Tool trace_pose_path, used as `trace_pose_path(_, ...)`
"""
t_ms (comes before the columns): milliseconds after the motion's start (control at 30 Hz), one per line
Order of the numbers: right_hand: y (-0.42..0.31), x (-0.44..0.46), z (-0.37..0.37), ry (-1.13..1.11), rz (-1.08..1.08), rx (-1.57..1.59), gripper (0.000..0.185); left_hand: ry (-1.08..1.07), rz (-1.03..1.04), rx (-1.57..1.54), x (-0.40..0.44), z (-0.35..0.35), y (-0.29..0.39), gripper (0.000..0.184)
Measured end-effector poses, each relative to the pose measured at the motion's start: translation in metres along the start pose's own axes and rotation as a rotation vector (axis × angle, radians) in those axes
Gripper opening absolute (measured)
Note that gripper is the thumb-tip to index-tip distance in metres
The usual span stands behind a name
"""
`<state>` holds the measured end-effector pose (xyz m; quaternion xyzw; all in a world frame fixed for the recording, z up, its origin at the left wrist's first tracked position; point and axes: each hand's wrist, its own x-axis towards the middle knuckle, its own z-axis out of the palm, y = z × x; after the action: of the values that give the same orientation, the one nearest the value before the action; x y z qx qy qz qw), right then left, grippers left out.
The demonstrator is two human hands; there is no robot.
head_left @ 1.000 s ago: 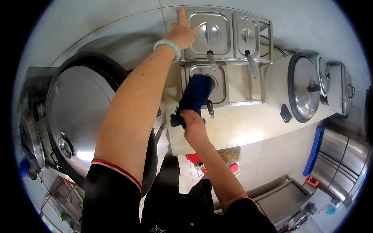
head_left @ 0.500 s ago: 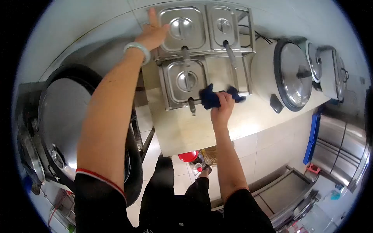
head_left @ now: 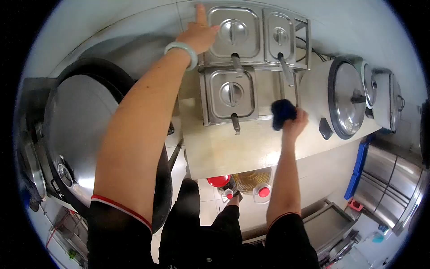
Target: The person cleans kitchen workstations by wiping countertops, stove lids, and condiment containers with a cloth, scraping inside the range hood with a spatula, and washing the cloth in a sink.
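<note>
My left hand [head_left: 200, 36], wearing a pale bangle [head_left: 181, 48] at the wrist, rests at the left edge of a steel rack of lidded pans. Its index finger and thumb are stretched apart, the thumb near the large back pan lid [head_left: 234, 31]. Bunched in my right hand [head_left: 295, 125] is a dark blue cloth [head_left: 283, 114], held at the front right of the rack frame [head_left: 295, 92]. A smaller back lid [head_left: 280, 36] and a front lid [head_left: 231, 93] cover other pans. Ladle handles [head_left: 235, 123] stick out from under the lids.
A pale counter [head_left: 224, 150] carries the rack and a large rice cooker [head_left: 347, 98], with more pots behind it. A big lidded wok [head_left: 80, 121] stands at left. Below the counter are a red bowl [head_left: 218, 180] and red-capped jugs [head_left: 263, 192].
My right hand has moved rightward along the rack's front with the cloth, which is now more bunched. My left hand stays at the rack's left edge. The view has shifted slightly.
</note>
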<state>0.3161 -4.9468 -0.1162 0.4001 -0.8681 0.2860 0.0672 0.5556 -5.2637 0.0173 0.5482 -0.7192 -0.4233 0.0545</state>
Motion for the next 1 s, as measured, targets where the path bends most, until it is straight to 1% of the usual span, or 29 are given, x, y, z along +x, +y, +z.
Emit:
trace_pose_path(33, 0.002, 0.007, 0.0, 0.038, -0.014, -0.032, 0.042, 0.005, -0.005, -0.011, 0.001, 0.001, -0.004, 0.081)
trace_pose_path(100, 0.002, 0.008, 0.002, 0.045, -0.019, -0.057, 0.039, 0.099, 0.057, 0.132, 0.002, 0.006, -0.009, 0.08)
trace_pose_path(167, -0.008, 0.002, 0.014, 0.17, 0.124, -0.02, 0.034, 0.133, 0.034, 0.151, 0.003, 0.008, -0.009, 0.08)
trace_pose_path(200, -0.018, -0.01, 0.026, 0.184, 0.233, 0.005, 0.031, 0.155, 0.014, 0.184, 0.004, 0.009, -0.007, 0.079)
trace_pose_path(233, -0.036, -0.024, 0.032, 0.117, 0.117, -0.076, 0.032, 0.15, 0.018, 0.177, 0.004, 0.009, -0.006, 0.079)
trace_pose_path(267, -0.06, -0.043, 0.033, 0.115, -0.065, -0.048, 0.034, 0.132, 0.027, 0.142, 0.004, 0.008, -0.006, 0.079)
trace_pose_path(300, -0.083, -0.058, 0.032, 0.052, 0.04, -0.024, 0.037, 0.115, 0.035, 0.109, 0.003, 0.008, -0.006, 0.079)
trace_pose_path(333, -0.097, -0.065, 0.025, 0.03, 0.133, 0.103, 0.039, 0.111, 0.039, 0.107, 0.006, 0.01, -0.011, 0.079)
trace_pose_path(367, -0.098, -0.066, 0.021, 0.012, 0.163, 0.168, 0.041, 0.118, 0.059, 0.097, 0.01, 0.013, -0.018, 0.079)
trace_pose_path(433, -0.078, -0.057, 0.011, -0.089, 0.003, 0.127, 0.039, 0.126, 0.093, 0.096, 0.019, 0.013, -0.018, 0.08)
trace_pose_path(467, -0.071, -0.051, 0.005, -0.086, 0.013, 0.128, 0.039, 0.12, 0.073, 0.101, 0.019, 0.014, -0.018, 0.081)
trace_pose_path(533, -0.056, -0.032, -0.001, -0.166, -0.034, 0.043, 0.036, 0.111, 0.042, 0.114, 0.021, 0.017, -0.024, 0.082)
trace_pose_path(567, -0.043, -0.022, -0.004, -0.154, -0.018, -0.008, 0.033, 0.112, 0.069, 0.096, 0.023, 0.018, -0.028, 0.081)
trace_pose_path(633, -0.024, -0.002, -0.003, -0.048, 0.127, -0.134, 0.031, 0.13, 0.102, 0.083, 0.024, 0.014, -0.025, 0.081)
trace_pose_path(700, -0.026, -0.012, 0.006, -0.009, 0.149, -0.09, 0.031, 0.217, 0.094, 0.156, 0.016, 0.021, -0.019, 0.081)
trace_pose_path(733, -0.033, -0.019, 0.01, 0.033, 0.169, -0.049, 0.03, 0.215, 0.09, 0.151, 0.018, 0.023, -0.022, 0.081)
trace_pose_path(767, -0.039, -0.027, 0.016, -0.034, 0.107, -0.019, 0.03, 0.206, 0.102, 0.129, 0.024, 0.023, -0.027, 0.081)
trace_pose_path(833, -0.088, -0.048, 0.01, -0.06, 0.032, 0.037, 0.032, 0.184, 0.122, 0.093, 0.04, 0.024, -0.043, 0.082)
trace_pose_path(867, -0.082, -0.047, 0.007, -0.059, 0.039, 0.04, 0.032, 0.169, 0.135, 0.083, 0.042, 0.023, -0.043, 0.083)
trace_pose_path(933, -0.069, -0.04, 0.002, -0.137, -0.006, 0.107, 0.034, 0.144, 0.167, 0.091, 0.045, 0.025, -0.037, 0.083)
trace_pose_path(1000, -0.043, -0.027, -0.001, -0.139, -0.005, 0.04, 0.036, 0.136, 0.116, 0.061, 0.027, 0.017, -0.028, 0.083)
